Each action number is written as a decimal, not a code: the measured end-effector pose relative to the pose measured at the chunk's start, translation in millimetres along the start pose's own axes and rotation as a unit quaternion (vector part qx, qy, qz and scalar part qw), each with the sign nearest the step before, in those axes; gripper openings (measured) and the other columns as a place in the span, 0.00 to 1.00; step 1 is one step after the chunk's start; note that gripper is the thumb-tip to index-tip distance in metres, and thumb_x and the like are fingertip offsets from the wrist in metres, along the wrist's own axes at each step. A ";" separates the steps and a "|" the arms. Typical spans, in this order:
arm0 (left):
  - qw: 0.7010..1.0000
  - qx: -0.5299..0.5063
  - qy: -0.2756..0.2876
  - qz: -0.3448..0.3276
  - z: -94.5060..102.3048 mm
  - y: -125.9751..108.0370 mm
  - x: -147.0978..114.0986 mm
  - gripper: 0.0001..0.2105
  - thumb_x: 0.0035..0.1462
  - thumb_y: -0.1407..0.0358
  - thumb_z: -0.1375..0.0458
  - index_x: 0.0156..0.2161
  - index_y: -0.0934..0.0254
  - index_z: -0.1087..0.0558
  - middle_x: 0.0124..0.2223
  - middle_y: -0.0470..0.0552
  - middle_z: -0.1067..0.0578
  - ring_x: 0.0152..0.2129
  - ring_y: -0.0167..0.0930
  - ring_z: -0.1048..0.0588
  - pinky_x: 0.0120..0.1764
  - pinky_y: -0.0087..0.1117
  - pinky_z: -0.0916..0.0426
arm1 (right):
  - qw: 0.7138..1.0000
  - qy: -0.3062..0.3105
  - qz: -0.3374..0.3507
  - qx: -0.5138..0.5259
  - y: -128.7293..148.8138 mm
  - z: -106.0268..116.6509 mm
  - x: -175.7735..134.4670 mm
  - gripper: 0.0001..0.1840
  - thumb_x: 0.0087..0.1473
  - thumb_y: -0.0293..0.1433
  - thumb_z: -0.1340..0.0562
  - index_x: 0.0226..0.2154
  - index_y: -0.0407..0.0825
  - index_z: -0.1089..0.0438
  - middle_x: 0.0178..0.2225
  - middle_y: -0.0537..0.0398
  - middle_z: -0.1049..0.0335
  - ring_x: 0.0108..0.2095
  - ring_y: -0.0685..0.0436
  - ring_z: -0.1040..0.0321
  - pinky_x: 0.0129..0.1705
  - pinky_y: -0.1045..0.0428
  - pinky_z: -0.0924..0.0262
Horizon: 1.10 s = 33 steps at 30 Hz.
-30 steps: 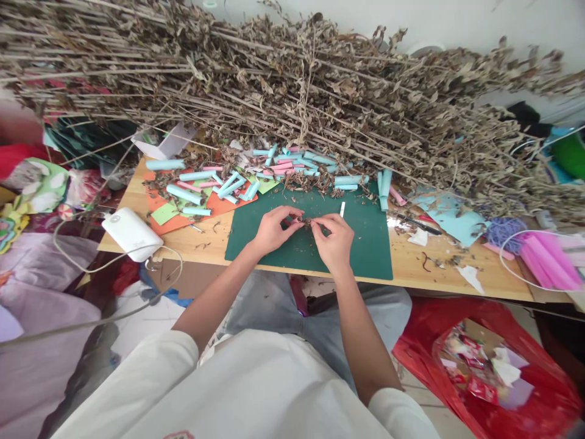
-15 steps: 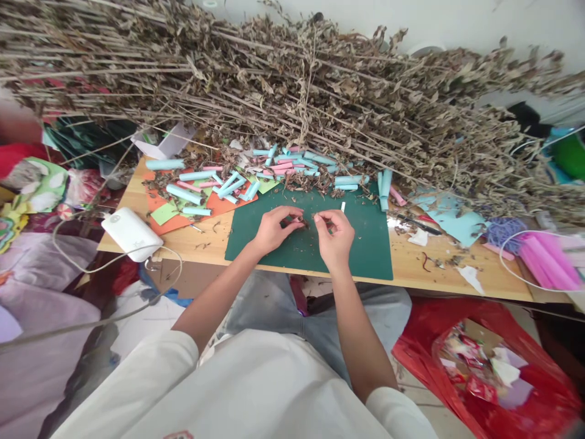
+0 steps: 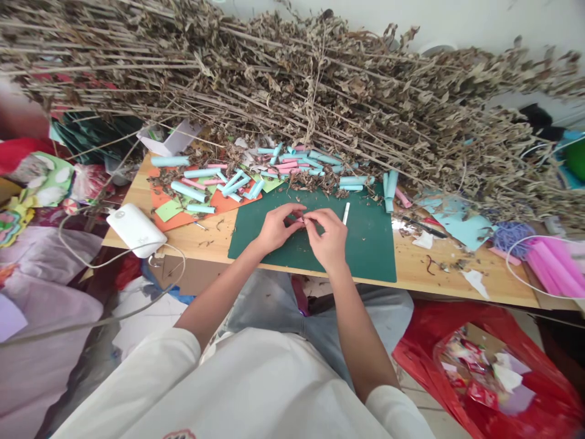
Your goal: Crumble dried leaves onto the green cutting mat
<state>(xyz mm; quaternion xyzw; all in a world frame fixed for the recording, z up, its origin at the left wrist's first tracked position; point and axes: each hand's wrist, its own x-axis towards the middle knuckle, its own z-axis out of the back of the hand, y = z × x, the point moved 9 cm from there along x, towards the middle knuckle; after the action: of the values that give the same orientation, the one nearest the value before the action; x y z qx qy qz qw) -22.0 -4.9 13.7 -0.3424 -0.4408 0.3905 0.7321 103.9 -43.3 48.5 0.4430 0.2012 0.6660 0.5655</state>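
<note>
My left hand [image 3: 275, 230] is closed in a pinch above the green cutting mat [image 3: 370, 250]. Between its fingertips is a small, brownish, crumpled bit that looks like dried leaf [image 3: 301, 220]. My right hand [image 3: 329, 236] pinches at the same spot, its thumb and forefinger meeting the left fingertips. Most of the bit is hidden by the fingers. A slim white stick [image 3: 346, 213] lies on the mat just beyond my right hand. Tiny plant crumbs are scattered over the mat around both hands.
Blue paper tubes [image 3: 188, 192] and pink ones lie behind the mat among leaf litter. A large heap of dried stalks [image 3: 274, 85] spans the back. At left is a white power bank [image 3: 137, 230] with a cable; at lower right, a red plastic bag [image 3: 425, 341] of scraps.
My right hand has moved left, closing the gap so its fingertips meet those of my left hand. More of the white stick shows. The whole view has shifted slightly.
</note>
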 end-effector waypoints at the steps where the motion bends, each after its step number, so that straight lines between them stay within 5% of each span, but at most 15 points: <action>1: 1.000 0.000 -0.003 0.003 0.5 0.4 0.1 0.13 0.57 0.67 0.39 0.48 0.64 0.27 0.40 0.51 0.22 0.35 0.27 0.23 0.35 0.26 0.27 | 1.000 0.009 0.017 -0.023 4.1 -0.2 -0.8 0.09 0.60 0.30 0.44 0.37 0.52 0.27 0.38 0.50 0.28 0.41 0.43 0.30 0.46 0.47 0.33; 8: 1.000 -0.005 -0.001 0.016 0.4 1.9 1.4 0.09 0.56 0.67 0.38 0.43 0.64 0.27 0.37 0.49 0.22 0.34 0.27 0.23 0.34 0.25 0.28 | 0.999 0.018 0.031 -0.034 5.9 0.8 -1.7 0.09 0.60 0.30 0.43 0.36 0.51 0.26 0.37 0.50 0.26 0.39 0.44 0.28 0.44 0.47 0.32; 16: 0.999 -0.008 0.000 0.035 1.5 5.6 1.1 0.11 0.55 0.62 0.37 0.43 0.63 0.27 0.38 0.48 0.22 0.34 0.27 0.23 0.34 0.25 0.29 | 0.997 -0.064 -0.014 0.028 -3.6 6.6 -0.7 0.09 0.58 0.32 0.39 0.41 0.51 0.27 0.35 0.53 0.23 0.34 0.46 0.26 0.41 0.49 0.29; 25: 0.998 -0.022 -0.009 0.049 2.2 9.3 0.8 0.09 0.54 0.67 0.38 0.42 0.63 0.27 0.38 0.48 0.23 0.35 0.27 0.24 0.34 0.25 0.29 | 0.991 -0.036 0.105 -0.075 11.9 0.7 -4.7 0.07 0.59 0.31 0.40 0.35 0.53 0.25 0.38 0.50 0.27 0.42 0.42 0.31 0.46 0.44 0.33; 29: 0.998 -0.032 -0.011 0.049 2.1 10.6 0.5 0.10 0.53 0.69 0.37 0.42 0.63 0.27 0.38 0.47 0.23 0.35 0.27 0.23 0.34 0.24 0.29 | 0.997 -0.021 0.062 -0.029 9.4 -1.9 -5.2 0.07 0.58 0.32 0.39 0.37 0.51 0.25 0.40 0.49 0.30 0.44 0.42 0.32 0.47 0.46 0.32; 33: 0.998 -0.038 -0.018 0.051 2.6 11.2 0.9 0.11 0.53 0.65 0.35 0.42 0.63 0.27 0.37 0.48 0.23 0.34 0.28 0.23 0.33 0.25 0.29 | 0.999 -0.025 -0.025 0.026 -4.7 10.4 -5.6 0.11 0.60 0.36 0.43 0.42 0.50 0.28 0.43 0.49 0.29 0.39 0.46 0.29 0.37 0.52 0.31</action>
<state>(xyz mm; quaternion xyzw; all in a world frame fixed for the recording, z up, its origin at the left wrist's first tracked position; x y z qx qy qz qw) -27.1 1.5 5.5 -0.3849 -0.4503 0.4160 0.6900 114.9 -49.7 48.3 0.4687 0.2152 0.6348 0.5753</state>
